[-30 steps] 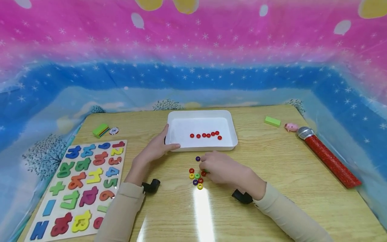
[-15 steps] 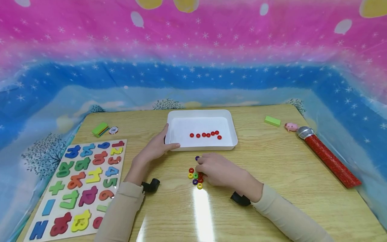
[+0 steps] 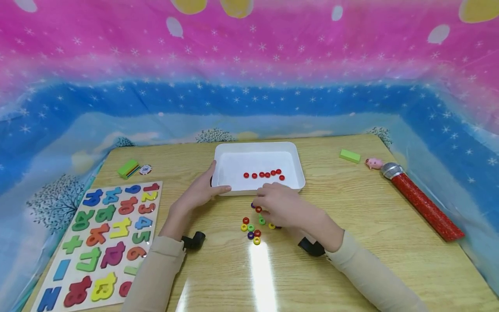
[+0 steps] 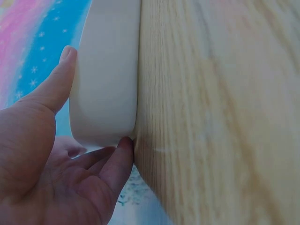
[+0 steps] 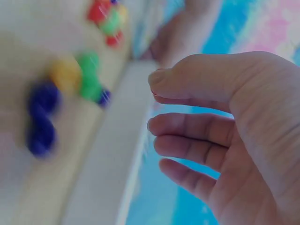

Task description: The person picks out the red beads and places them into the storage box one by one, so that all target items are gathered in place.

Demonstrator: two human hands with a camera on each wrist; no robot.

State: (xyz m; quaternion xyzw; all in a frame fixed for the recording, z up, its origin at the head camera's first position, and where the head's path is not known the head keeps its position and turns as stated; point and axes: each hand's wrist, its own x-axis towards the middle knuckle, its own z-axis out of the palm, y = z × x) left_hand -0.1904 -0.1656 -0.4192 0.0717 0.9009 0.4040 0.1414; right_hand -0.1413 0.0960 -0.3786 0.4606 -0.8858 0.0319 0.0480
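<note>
My left hand (image 3: 196,188) holds the white plastic tray (image 3: 230,167) at its near left corner. In the left wrist view the thumb lies along the rim and the fingers touch the tray's end wall (image 4: 105,75) near the tabletop. My right hand (image 3: 286,207) is raised just in front of the tray, pinching a small red ring bead (image 3: 258,209) between thumb and forefinger; in the right wrist view the fingers mostly hide it. Several red beads (image 3: 262,174) lie inside the tray in a loose row. Below the right hand, mixed loose beads (image 3: 251,228) in red, yellow, green and purple lie on the table.
To the left lies a number puzzle board (image 3: 113,234). Behind it are green-topped blocks (image 3: 128,169) and a poker chip (image 3: 146,169). A green block (image 3: 350,156), a pink toy pig (image 3: 374,163) and a red microphone (image 3: 422,201) are on the right. A printed cloth (image 3: 249,97) surrounds the table.
My right hand has lifted from the loose beads toward the tray with a red bead pinched in it, uncovering green and yellow beads. The left hand stays on the tray.
</note>
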